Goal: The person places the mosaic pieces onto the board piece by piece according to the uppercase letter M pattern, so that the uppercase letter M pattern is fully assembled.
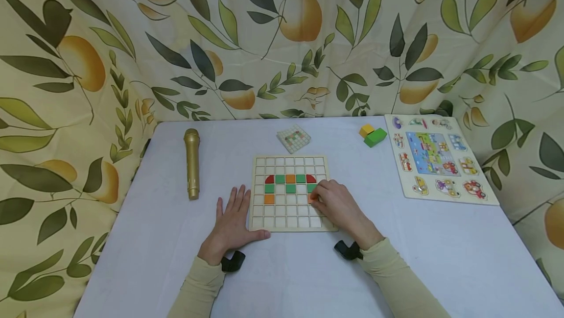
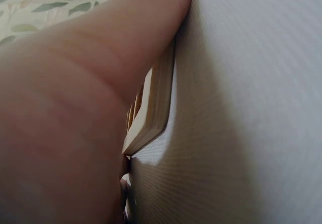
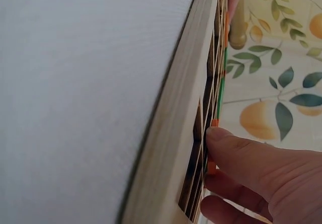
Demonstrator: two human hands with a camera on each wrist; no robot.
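A wooden grid board (image 1: 288,222) lies in front of me, with red, green and orange tiles set in several of its cells. My right hand (image 1: 339,205) is over the board's right side. Its thumb and fingertips pinch an orange tile (image 3: 212,166) at a cell below the right green tile (image 1: 311,188). Flat on the table, my left hand (image 1: 231,227) spreads its straight fingers along the board's left edge, the thumb reaching along the lower edge. Another orange tile (image 1: 269,199) sits in the left part of the grid.
Behind the board lies a small patterned card (image 1: 293,138). A gold microphone (image 1: 192,163) is on the left. Yellow (image 1: 366,130) and green (image 1: 375,137) blocks stand at the back right, beside a picture puzzle board (image 1: 445,193). A fruit-print curtain (image 1: 273,63) hangs behind the table.
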